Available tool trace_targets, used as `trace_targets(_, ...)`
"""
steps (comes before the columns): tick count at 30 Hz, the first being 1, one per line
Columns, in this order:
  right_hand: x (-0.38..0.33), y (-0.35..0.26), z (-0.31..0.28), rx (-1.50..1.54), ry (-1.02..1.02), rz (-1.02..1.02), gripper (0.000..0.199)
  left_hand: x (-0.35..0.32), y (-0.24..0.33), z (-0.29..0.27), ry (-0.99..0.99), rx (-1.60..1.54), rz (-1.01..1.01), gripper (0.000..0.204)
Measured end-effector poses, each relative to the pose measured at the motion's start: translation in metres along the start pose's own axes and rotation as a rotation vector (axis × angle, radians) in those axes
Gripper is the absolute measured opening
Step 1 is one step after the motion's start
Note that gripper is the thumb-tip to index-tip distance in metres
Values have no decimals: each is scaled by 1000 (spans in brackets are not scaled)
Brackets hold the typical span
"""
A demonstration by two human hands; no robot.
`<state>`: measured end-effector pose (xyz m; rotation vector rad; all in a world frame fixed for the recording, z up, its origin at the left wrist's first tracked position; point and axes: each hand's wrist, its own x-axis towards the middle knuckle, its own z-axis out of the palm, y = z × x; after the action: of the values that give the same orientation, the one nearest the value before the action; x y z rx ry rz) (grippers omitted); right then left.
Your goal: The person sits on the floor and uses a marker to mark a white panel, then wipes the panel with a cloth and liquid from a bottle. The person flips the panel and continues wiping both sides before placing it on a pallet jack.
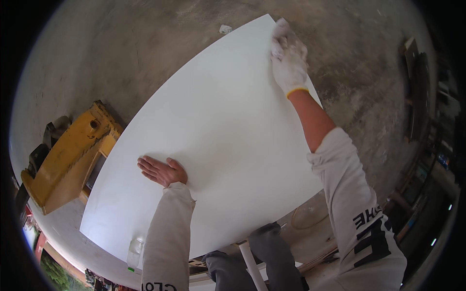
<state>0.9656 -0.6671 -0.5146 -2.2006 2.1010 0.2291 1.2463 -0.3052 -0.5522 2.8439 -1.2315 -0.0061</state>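
Note:
A large white panel [218, 121] with a smooth surface and a curved far-left edge lies in front of me. My left hand [162, 170] is bare and rests flat on it, fingers stretched out to the left. At the panel's far right edge is my right hand [290, 56], in a white knitted glove with a yellow cuff. Its fingers are bent and closed at the edge, slightly blurred; whatever they hold is hidden or too small to name.
A yellow metal machine part [73, 157] stands by the panel's left side. A clear bottle with a green cap [135, 253] lies near its lower left corner. A crumpled white scrap [225, 29] is on the concrete floor [145, 43]. A white tube [252, 266] runs between my grey-trousered legs.

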Motion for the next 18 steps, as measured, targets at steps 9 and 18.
trace_targets(9,-69,122,34,-193,113,-333,61,-1,5,8,31,-21,2,77)
trace_targets(18,59,1,4,-17,168,-200,53,-6,14,14,-13,-11,-24,78)
